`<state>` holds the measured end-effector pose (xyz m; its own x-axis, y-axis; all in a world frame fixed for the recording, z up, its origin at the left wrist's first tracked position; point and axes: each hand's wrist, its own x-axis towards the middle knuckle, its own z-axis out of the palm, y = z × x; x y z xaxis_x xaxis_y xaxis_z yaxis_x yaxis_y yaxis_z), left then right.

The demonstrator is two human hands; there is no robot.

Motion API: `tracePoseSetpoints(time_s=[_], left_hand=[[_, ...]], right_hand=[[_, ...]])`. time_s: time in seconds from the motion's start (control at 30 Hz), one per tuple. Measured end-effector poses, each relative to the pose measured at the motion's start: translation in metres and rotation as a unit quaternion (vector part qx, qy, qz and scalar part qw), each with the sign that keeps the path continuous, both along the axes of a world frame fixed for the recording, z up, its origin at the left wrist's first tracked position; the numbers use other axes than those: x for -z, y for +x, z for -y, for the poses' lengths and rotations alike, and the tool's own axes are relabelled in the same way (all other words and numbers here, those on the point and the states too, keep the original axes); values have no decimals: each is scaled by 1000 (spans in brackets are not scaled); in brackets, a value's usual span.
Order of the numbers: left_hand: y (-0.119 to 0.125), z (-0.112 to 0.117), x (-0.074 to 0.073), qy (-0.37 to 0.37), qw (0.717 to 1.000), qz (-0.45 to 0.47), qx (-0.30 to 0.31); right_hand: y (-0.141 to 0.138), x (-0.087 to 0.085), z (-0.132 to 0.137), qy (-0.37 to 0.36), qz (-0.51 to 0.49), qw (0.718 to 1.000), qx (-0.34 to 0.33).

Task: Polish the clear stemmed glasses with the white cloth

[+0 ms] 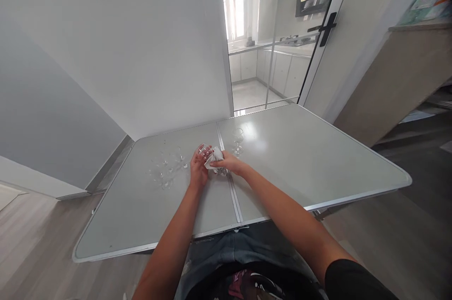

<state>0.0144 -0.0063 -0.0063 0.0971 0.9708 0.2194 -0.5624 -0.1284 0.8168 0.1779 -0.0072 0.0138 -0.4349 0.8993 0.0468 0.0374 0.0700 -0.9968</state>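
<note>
My left hand (198,168) is wrapped round a clear stemmed glass (205,150), tilted above the middle of the table. A crumpled white cloth (213,157) is pinched in my right hand (229,162) and pressed against that glass. The cloth and fingers hide part of the glass. Just beyond my right hand one clear stemmed glass (238,140) stands upright on the table. To the left of my left hand, several clear glasses (165,168) are grouped close together, their outlines faint against the pale top.
The pale folding table (300,158) has a metal rim and a seam down its middle. A white wall (158,55) rises behind it. At the back right is a glass door with a black handle (328,29), and a brown cabinet (395,64) stands farther right.
</note>
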Motion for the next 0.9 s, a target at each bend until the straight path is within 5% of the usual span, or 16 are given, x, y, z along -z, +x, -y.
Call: tracePoseSetpoints(time_s=[0.1, 0.17, 0.23, 0.33, 0.43, 0.5, 0.6, 0.73, 0.8, 0.9], left_hand=[[-1, -6, 5, 17, 998, 1, -55], [-1, -8, 6, 15, 997, 2, -70], [-2, -8, 6, 2, 997, 1, -72], [-4, -6, 4, -16, 998, 1, -57], [-5, -5, 4, -18, 999, 19, -41], [-5, -5, 5, -13, 999, 25, -45], [-5, -7, 4, 2, 998, 17, -60], [-5, -6, 3, 17, 998, 13, -57], [-6, -6, 4, 6, 999, 15, -49], [-7, -5, 6, -39, 999, 18, -23]], right_hand=[[-6, 0, 0, 174, 179, 959, 135], [-10, 0, 1, 217, 215, 935, 179], [-12, 1, 2, 170, 174, 956, 165], [-11, 1, 4, -4, 5, 999, 40], [-9, 0, 5, -117, -129, 983, -65], [-7, -2, 5, -108, -125, 984, -59], [-7, -4, 5, 40, 45, 997, 45], [-9, -2, 4, 214, 243, 933, 158], [-10, 0, 3, 181, 208, 950, 143], [-11, 2, 4, 20, 36, 998, 53]])
